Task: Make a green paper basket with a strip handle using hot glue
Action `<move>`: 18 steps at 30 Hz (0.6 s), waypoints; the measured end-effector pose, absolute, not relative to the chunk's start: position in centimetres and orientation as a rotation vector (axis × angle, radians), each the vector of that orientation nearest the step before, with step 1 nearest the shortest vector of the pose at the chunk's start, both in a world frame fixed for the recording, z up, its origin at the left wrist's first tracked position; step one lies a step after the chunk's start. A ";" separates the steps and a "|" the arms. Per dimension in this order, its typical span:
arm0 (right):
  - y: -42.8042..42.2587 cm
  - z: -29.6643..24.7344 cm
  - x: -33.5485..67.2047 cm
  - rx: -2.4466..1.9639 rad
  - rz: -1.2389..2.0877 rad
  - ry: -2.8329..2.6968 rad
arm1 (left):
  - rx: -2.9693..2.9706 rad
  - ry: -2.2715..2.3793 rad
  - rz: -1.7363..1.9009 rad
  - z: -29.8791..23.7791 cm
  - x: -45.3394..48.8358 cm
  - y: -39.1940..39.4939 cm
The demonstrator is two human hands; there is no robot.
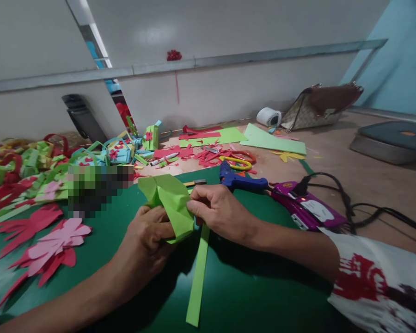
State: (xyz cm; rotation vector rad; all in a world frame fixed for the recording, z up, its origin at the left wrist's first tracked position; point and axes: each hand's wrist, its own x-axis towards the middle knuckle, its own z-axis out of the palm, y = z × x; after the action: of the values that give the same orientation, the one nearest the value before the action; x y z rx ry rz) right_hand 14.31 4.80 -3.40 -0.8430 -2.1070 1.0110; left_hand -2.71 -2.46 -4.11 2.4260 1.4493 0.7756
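A folded light-green paper bag [171, 196] is held up over the green board. My left hand [150, 238] grips it from below on the left, some fingers tucked inside its opening. On the bag's right edge, the thumb and index finger of my right hand [223, 212] are pinched. A long light-green paper strip [198, 280] runs down from just under the right fingers; whether they hold its upper end is hidden. Behind the hands lie a utility knife [196, 182] and a blue glue gun [244, 180].
A purple power strip [310, 210] with black cables sits at right. Scissors [241, 162] with red and yellow handles lie among paper scraps. At left are pink and red paper flowers [57, 243] and a pile of small paper bags [119, 152]. A handbag [321, 108] stands at the back.
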 end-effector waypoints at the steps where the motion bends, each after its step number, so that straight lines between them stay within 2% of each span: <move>1: 4.8 -3.4 14.3 -0.843 1.018 -2.103 | 2.430 1.445 0.773 -4.0 -2.7 -2.4; 18: 4.7 -3.9 14.1 -0.840 1.070 -2.074 | 2.542 1.423 0.738 -4.5 -3.0 -2.2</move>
State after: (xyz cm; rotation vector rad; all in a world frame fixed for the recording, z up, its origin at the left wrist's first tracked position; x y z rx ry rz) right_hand 14.07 4.72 -3.92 -0.8396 -2.0739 1.0700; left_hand -2.95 -2.18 -4.53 2.5421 1.4225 0.7385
